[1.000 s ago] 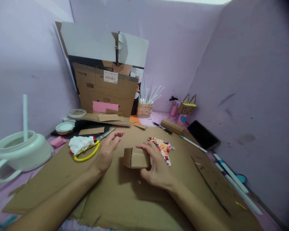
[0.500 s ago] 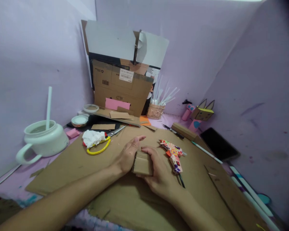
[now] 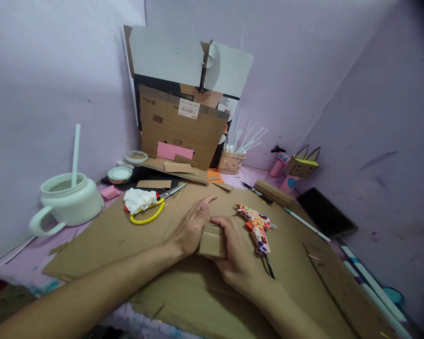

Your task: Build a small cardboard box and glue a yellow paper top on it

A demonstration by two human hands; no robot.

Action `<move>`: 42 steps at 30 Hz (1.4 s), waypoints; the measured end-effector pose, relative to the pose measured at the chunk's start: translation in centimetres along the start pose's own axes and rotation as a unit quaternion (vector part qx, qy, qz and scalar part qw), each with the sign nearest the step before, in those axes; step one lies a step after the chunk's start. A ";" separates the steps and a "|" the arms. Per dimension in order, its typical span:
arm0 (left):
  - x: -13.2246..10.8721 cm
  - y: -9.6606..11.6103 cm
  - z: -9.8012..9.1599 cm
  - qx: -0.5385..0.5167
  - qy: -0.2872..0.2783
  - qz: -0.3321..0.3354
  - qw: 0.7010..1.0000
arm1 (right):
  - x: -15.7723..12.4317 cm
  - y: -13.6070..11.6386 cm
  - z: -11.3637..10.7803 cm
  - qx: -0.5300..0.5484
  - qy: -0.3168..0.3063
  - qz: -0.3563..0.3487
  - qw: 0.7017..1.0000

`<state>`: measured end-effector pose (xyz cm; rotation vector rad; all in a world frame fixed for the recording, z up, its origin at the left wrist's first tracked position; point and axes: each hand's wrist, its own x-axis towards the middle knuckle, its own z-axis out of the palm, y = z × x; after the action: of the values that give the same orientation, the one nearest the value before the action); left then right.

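Observation:
A small brown cardboard box [image 3: 212, 241] sits between my two hands, low over the large cardboard sheet. My right hand [image 3: 238, 256] curls round its right side, with the thumb at the top edge and the other fingers partly hidden under it. Against the box's left edge presses my left hand [image 3: 192, 228], its fingers fairly straight and pointing away from me. To the right of my hands lies a glue gun [image 3: 257, 228] covered in a colourful pattern. Yellow-handled scissors [image 3: 148, 217] rest on the left, a crumpled white tissue [image 3: 140, 200] on their handles.
A cardboard sheet [image 3: 109, 242] covers most of the table. A pale pot [image 3: 70, 200] with a stick stands left. Behind are a large cardboard box [image 3: 180, 125] and a basket of glue sticks [image 3: 231, 161]. A phone [image 3: 325, 212] and a marker pen [image 3: 261, 194] lie right.
The view has shifted slightly, so most things appear a little further right. My hands keep the small cardboard box between them, the left palm still against its side.

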<state>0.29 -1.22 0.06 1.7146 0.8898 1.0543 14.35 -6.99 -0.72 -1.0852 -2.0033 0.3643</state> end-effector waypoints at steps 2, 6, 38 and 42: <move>0.1 0.1 -0.1 0.006 -0.007 0.004 1.000 | 0.1 0.0 -0.3 -0.001 0.000 0.001 1.000; 0.5 0.6 -0.3 0.024 -0.034 -0.006 0.999 | 0.3 0.3 -1.2 0.011 -0.008 0.014 1.000; -0.1 1.5 -2.5 0.138 -0.175 0.115 0.968 | -0.4 1.1 -6.3 -0.046 -0.061 0.040 0.996; 0.1 0.6 -2.3 0.155 -0.172 0.130 0.964 | -0.3 1.2 -5.0 -0.014 -0.059 0.034 0.998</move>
<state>-1.74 -0.59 1.21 2.2436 0.6408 0.7683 18.99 -7.07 1.62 -1.1752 -2.0832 0.4469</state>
